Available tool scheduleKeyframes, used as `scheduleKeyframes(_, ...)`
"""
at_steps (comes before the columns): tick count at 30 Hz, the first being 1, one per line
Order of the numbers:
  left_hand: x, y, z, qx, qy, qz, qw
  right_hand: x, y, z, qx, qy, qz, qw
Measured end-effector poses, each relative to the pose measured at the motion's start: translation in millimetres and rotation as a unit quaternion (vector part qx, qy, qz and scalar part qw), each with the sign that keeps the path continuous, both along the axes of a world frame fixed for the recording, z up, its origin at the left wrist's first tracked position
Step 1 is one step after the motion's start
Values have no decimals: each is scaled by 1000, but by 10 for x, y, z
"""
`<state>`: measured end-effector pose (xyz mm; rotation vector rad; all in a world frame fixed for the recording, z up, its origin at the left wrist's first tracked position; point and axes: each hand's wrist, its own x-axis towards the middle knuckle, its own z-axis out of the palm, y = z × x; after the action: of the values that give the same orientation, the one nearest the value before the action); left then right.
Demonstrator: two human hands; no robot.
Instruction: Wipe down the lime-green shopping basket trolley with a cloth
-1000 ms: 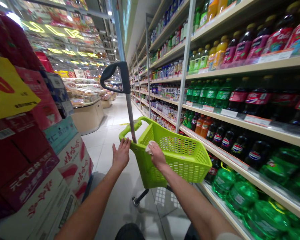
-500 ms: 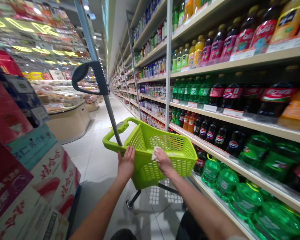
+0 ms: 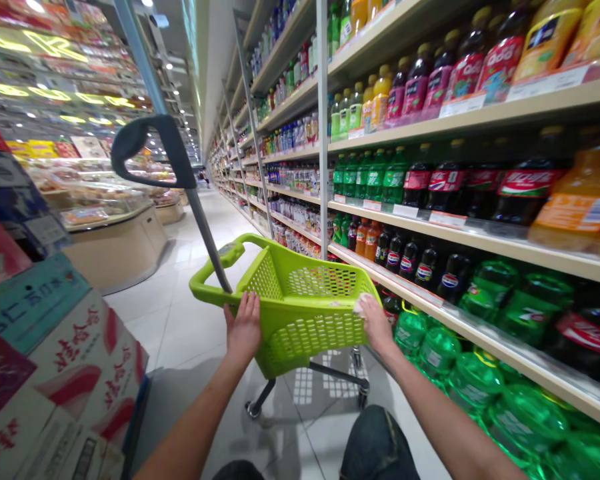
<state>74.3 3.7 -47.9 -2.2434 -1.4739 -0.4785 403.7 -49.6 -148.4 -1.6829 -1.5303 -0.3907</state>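
A lime-green wheeled shopping basket (image 3: 300, 330) stands on the aisle floor in front of me. Its grey pull handle (image 3: 150, 148) rises on a metal pole to the upper left. My left hand (image 3: 243, 328) rests on the basket's near left corner, fingers spread flat against the rim. My right hand (image 3: 375, 321) presses a white cloth or tissue (image 3: 364, 303) on the basket's right rim, fingers closed over it. The basket looks empty inside.
Long shelves of soft-drink bottles (image 3: 445, 180) run down the right side, with green bottles (image 3: 480, 380) low near my right arm. Stacked cartons (image 3: 55, 360) stand at the left. A rounded display counter (image 3: 115, 243) lies further back. The tiled aisle (image 3: 220, 220) stretches ahead.
My right hand with the cloth has slid along the basket rim from the near left part to the right edge. The view has swung rightwards, and my left hand stayed on the near corner.
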Motion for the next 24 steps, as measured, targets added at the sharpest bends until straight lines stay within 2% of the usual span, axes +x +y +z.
scheduleKeyframes(2,17,-6,-2,4,-1,4,1000,282,-104,-44,1,28,-58,998)
scheduleKeyframes(4,53,-7,-1,7,-2,11,1000,308,-121,-34,-1,42,-69,997)
scheduleKeyframes(6,100,-11,1,4,-2,19,1000,55,-42,32,-1,39,-23,999)
scheduleKeyframes(10,161,-56,9,-1,-3,13,1000,-652,201,197,-4,10,141,990)
scheduleKeyframes(12,122,-83,30,-7,-6,-6,1000,-752,244,208,2,6,171,985)
scheduleKeyframes(15,-80,-66,107,-6,-27,-27,999,-509,230,96,35,41,109,993)
scheduleKeyframes(18,-390,27,218,35,-89,63,993,-252,264,-41,70,74,50,994)
scheduleKeyframes(20,-562,97,284,37,-103,116,987,-333,333,-32,73,74,61,993)
scheduleKeyframes(22,-658,146,339,15,-85,118,989,-648,424,143,55,53,121,990)
scheduleKeyframes(24,-686,161,383,-1,-67,104,992,-1109,528,535,36,15,208,977)
